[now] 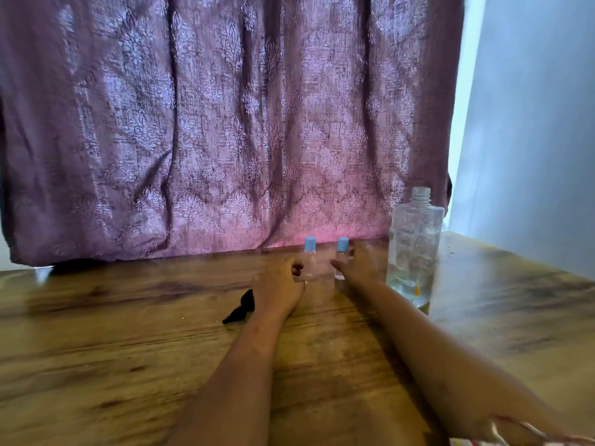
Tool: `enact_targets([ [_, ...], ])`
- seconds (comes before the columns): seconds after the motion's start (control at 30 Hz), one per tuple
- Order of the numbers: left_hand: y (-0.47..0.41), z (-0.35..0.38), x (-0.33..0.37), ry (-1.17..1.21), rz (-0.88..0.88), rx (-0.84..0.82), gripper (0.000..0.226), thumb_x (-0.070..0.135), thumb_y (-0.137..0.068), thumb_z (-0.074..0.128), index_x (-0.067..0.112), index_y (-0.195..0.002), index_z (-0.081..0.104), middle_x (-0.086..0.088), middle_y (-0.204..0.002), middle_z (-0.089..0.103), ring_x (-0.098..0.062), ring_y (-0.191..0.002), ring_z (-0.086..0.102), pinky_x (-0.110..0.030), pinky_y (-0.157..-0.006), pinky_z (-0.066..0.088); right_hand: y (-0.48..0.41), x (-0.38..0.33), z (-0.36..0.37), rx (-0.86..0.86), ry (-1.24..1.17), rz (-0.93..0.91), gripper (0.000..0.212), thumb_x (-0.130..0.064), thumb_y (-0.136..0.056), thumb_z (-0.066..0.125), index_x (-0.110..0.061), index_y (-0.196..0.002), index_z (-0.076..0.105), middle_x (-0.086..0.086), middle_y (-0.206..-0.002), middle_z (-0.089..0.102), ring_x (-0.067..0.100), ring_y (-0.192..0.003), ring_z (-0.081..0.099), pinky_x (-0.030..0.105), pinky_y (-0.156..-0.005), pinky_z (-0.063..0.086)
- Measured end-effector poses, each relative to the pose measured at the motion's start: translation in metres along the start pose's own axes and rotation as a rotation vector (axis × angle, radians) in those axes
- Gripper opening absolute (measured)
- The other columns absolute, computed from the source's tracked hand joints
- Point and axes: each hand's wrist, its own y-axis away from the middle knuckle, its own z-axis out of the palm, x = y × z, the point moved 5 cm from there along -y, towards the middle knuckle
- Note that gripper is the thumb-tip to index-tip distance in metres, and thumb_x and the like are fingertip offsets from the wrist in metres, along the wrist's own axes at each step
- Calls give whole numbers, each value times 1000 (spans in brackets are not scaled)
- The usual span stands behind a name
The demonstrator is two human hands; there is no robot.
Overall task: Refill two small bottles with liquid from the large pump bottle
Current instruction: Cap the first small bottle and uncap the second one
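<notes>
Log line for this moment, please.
left grip: at left small bottle, hold unclear | right grip: round right small bottle | both caps on | large bottle: upright, neck bare

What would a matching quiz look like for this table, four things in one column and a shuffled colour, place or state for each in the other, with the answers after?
Things:
1. large bottle
2. right small bottle
3. black object
4. curtain

Descriptions:
A. purple, patterned, hanging behind the table
B. neck open, no cap, some clear liquid inside
C. blue cap on, between the right hand's thumb and fingers
D. lying on the table, just left of the left hand

Pairs: 1-B, 2-C, 3-D, 4-A.
</notes>
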Motion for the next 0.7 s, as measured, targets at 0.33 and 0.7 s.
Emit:
enact_targets([
  [0.33,-10,5,-8,33,-21,29,22,20,-77,66,34,-91,58,8,-92,69,-17,-92,65,-45,-91,49,16,-87,20,-17,221,-568,54,-6,-88,52,-14,-139,36,11,-146,32,26,-131,33,42,-107,35],
  [0.7,-7,3,-4,56,-8,23,39,37,-78,70,27,-114,59,5,-108,68,-18,-101,63,-43,-91,49,18,-72,8,-176,137,-421,22,-9,-76,73,-5,-96,65,12,-102,63,15,-85,52,22,-73,40],
])
